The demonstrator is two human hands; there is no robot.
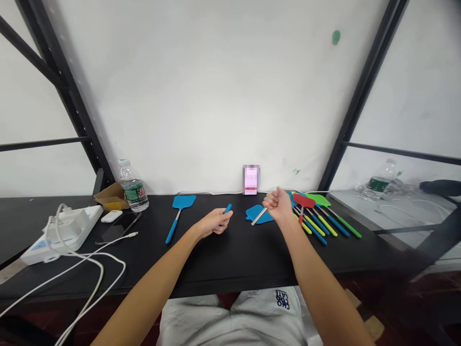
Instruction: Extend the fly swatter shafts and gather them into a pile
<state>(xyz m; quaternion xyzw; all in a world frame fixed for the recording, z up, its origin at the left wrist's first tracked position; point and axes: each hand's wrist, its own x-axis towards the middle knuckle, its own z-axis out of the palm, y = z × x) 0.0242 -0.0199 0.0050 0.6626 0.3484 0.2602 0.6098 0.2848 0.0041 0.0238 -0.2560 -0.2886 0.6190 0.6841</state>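
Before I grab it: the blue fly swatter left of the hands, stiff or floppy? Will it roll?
The blue fly swatter likely feels light, and its thin flat head probably flexes. The slim handle looks stiffer but may whip a little when lifted. Lying flat on the black table, the broad head should keep it from rolling.

Blue fly swatter [184, 202] w/ blue handle [172, 232]; red swatter [304, 200], lime swatter [317, 199]; blk table [216, 259]; white wall [180, 96].
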